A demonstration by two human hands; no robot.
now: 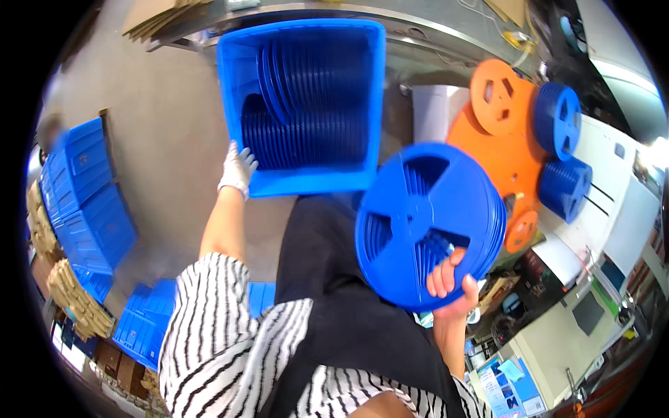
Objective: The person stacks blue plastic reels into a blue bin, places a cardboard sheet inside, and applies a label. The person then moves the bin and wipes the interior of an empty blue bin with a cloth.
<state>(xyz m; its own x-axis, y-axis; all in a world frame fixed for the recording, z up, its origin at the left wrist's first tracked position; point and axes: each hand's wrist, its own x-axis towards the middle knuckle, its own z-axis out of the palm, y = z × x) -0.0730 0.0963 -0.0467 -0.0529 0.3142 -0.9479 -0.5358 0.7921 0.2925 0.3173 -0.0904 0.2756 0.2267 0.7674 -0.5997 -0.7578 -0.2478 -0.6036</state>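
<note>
A tall stack of blue plastic reels (423,209) leans at my right side, its round face turned up with wide cut-out openings. My right hand (451,282), bare, grips the stack at its near edge, fingers hooked into one opening and thumb outside. In front of me stands a blue plastic bin (306,187). Inside it, blue reels (300,143) are packed on edge in two rows, a few at the left tilted. My left hand (238,171), in a white glove, is at the bin's near left corner with its fingers spread against the rim.
To the right, an orange round table (481,150) carries orange discs (495,97) and more blue reel stacks (557,122). Closed blue crates (90,195) stand at the left, beside brown bundles (78,299). A metal-edged bench (334,10) runs behind the bin.
</note>
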